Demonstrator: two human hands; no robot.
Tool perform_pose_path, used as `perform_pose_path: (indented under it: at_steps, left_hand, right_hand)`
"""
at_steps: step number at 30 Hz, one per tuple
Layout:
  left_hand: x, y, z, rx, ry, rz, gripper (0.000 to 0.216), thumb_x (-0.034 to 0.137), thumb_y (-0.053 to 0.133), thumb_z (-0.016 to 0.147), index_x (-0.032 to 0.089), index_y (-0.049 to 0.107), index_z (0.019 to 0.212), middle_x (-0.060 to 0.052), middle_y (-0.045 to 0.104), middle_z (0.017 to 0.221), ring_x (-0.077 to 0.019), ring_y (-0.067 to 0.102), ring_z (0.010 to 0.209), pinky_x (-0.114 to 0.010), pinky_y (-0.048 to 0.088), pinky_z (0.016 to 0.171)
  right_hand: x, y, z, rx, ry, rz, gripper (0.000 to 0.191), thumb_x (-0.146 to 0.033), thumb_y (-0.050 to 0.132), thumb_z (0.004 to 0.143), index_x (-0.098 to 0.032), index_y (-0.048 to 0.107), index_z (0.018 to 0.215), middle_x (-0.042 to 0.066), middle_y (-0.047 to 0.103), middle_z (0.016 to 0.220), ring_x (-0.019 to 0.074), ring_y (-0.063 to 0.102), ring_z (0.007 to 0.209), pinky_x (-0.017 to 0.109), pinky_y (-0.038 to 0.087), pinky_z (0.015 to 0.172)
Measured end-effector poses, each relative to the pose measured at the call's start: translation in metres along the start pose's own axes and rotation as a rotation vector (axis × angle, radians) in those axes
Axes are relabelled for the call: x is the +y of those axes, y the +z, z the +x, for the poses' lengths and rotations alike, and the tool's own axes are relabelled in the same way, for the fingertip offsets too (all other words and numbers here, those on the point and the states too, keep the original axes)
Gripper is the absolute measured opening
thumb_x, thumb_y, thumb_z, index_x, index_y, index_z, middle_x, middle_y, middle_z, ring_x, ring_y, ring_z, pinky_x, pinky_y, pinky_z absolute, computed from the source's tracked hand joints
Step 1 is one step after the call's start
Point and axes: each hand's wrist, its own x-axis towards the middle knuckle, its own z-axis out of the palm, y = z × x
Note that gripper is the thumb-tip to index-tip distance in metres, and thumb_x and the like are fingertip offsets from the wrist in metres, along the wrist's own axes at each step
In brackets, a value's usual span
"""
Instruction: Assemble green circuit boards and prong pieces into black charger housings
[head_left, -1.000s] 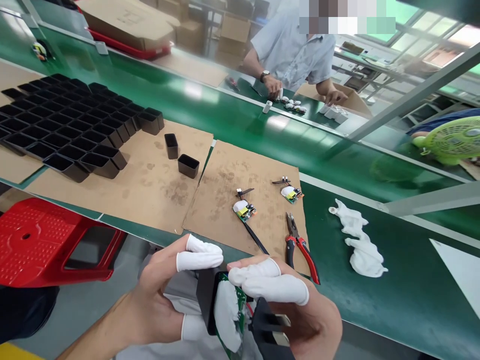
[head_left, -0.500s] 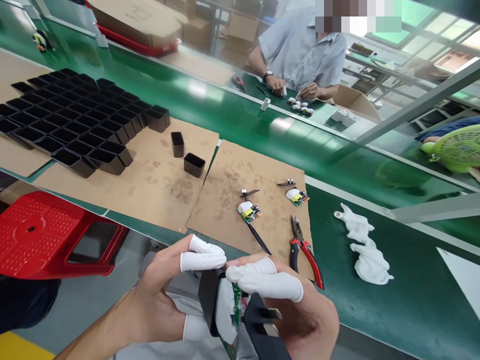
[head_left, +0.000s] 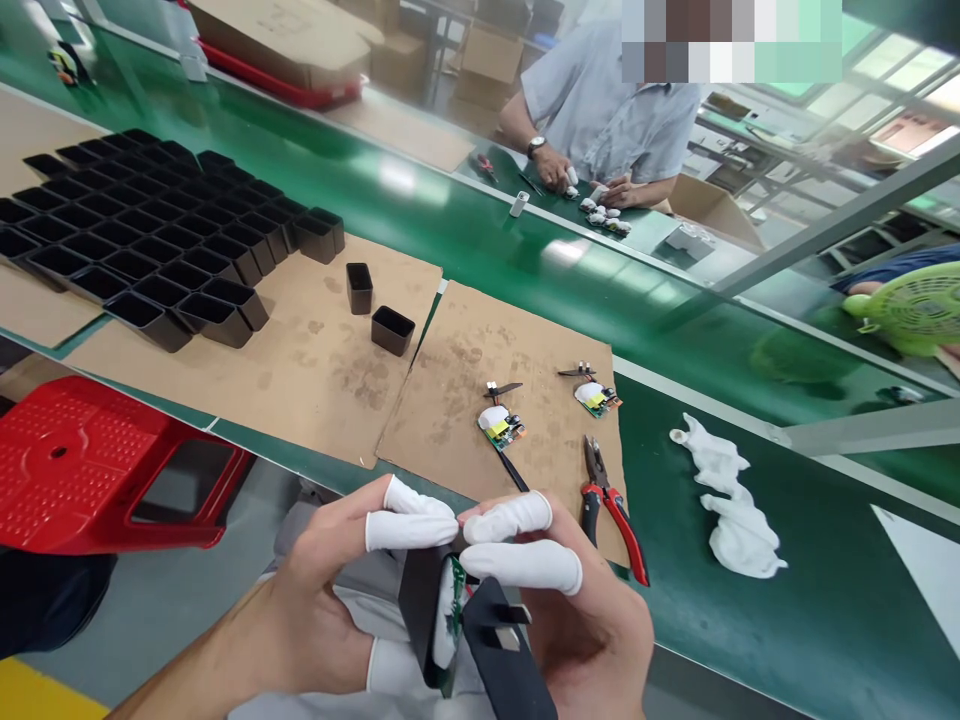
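Observation:
Both my hands wear white finger cots and meet low in the view, in front of the table edge. My left hand (head_left: 330, 590) grips a black plastic housing (head_left: 418, 615). My right hand (head_left: 592, 620) holds a black plug cover with metal prongs (head_left: 499, 650) and presses a green circuit board with white filler (head_left: 450, 620) into the housing. Two more circuit boards (head_left: 501, 424) (head_left: 597, 396) lie on the cardboard sheet (head_left: 465, 370) just beyond my hands. Red-handled pliers (head_left: 609, 505) rest at its right edge.
Several black housings (head_left: 150, 250) stand in rows on cardboard at the left, with two loose ones (head_left: 392, 330) nearer the middle. A red stool (head_left: 90, 470) sits under the table. White cloth (head_left: 724, 510) lies on the green belt (head_left: 787, 600). A person across the belt handles small parts (head_left: 600, 215).
The circuit board has slid deeper into the black housing, and the plug cover has moved left toward it. My fingertips have closed together above the parts.

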Motion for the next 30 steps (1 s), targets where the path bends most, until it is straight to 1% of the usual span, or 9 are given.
perform_pose_path:
  at_steps: [2,6,10,13,14,18,21,26,30]
  left_hand:
    - [0.000,0.001,0.001,0.014,0.028,-0.008,0.074,0.028,0.101,0.087,0.028,0.069,0.155,-0.012,0.075,0.121,-0.0240,0.077,0.099,-0.033,0.068,0.082]
    - [0.001,0.002,0.002,0.013,0.001,-0.021,0.071,0.024,0.100,0.087,0.028,0.071,0.152,-0.011,0.076,0.117,-0.0247,0.078,0.098,-0.033,0.067,0.082]
    - [-0.002,0.002,0.001,0.029,-0.043,-0.024,0.069,0.022,0.100,0.085,0.029,0.073,0.149,-0.013,0.079,0.122,-0.0274,0.079,0.102,-0.034,0.068,0.083]
    - [-0.007,0.005,0.000,0.036,-0.032,-0.055,0.069,0.022,0.102,0.085,0.029,0.074,0.148,-0.013,0.080,0.124,-0.0263,0.080,0.105,-0.034,0.069,0.090]
    - [-0.009,0.006,0.000,0.042,-0.024,-0.067,0.070,0.022,0.103,0.084,0.029,0.075,0.148,-0.012,0.080,0.125,-0.0261,0.080,0.106,-0.034,0.069,0.092]
    - [-0.012,0.009,0.000,0.063,-0.009,-0.073,0.071,0.021,0.103,0.082,0.030,0.075,0.147,-0.012,0.081,0.127,-0.0271,0.080,0.111,-0.034,0.069,0.095]
    - [-0.012,0.011,0.003,0.057,-0.039,-0.085,0.071,0.016,0.102,0.080,0.030,0.076,0.144,-0.010,0.081,0.126,-0.0263,0.080,0.110,-0.034,0.068,0.096]
    - [-0.012,0.011,0.011,0.039,-0.031,-0.100,0.070,0.017,0.106,0.080,0.028,0.076,0.142,-0.013,0.079,0.126,-0.0261,0.079,0.109,-0.035,0.068,0.097]
    - [-0.013,0.009,0.027,-0.001,-0.034,-0.091,0.067,0.021,0.104,0.083,0.027,0.076,0.143,-0.015,0.079,0.128,-0.0299,0.079,0.117,-0.039,0.068,0.101]
  right_hand:
    - [0.002,0.002,0.000,0.007,-0.011,-0.004,0.013,-0.032,0.096,0.094,-0.031,0.088,0.104,0.008,0.070,0.103,0.0284,0.077,0.100,0.040,0.067,0.082]
    - [0.008,-0.002,-0.003,-0.020,-0.007,-0.033,0.031,-0.038,0.102,0.086,-0.033,0.086,0.112,0.009,0.067,0.110,0.0309,0.075,0.107,0.042,0.068,0.085]
    - [0.009,-0.011,0.001,-0.152,0.019,-0.044,0.045,-0.036,0.101,0.087,-0.034,0.083,0.128,0.011,0.067,0.120,0.0309,0.074,0.107,0.042,0.070,0.087]
    - [0.007,-0.015,0.008,-0.241,-0.011,-0.065,0.060,-0.033,0.101,0.086,-0.034,0.079,0.141,0.011,0.066,0.118,0.0293,0.074,0.103,0.040,0.069,0.084]
    - [0.006,-0.016,0.010,-0.236,-0.021,-0.076,0.057,-0.034,0.099,0.088,-0.033,0.080,0.141,0.010,0.067,0.115,0.0287,0.073,0.101,0.039,0.068,0.083]
    - [0.003,-0.013,0.011,-0.136,-0.022,-0.048,0.024,-0.044,0.080,0.107,-0.034,0.085,0.128,0.007,0.072,0.102,0.0237,0.072,0.092,0.035,0.064,0.078]
    - [0.004,-0.012,0.005,-0.087,0.001,-0.025,0.022,-0.044,0.074,0.112,-0.033,0.085,0.127,0.008,0.074,0.104,0.0227,0.073,0.090,0.034,0.064,0.076]
    - [0.009,-0.015,0.002,-0.066,0.019,-0.023,0.023,-0.043,0.071,0.113,-0.033,0.085,0.128,0.010,0.076,0.113,0.0277,0.076,0.104,0.038,0.066,0.083]
    - [0.011,-0.021,0.009,-0.075,0.012,-0.036,0.024,-0.038,0.078,0.109,-0.033,0.083,0.132,0.011,0.077,0.120,0.0302,0.077,0.113,0.039,0.069,0.086]
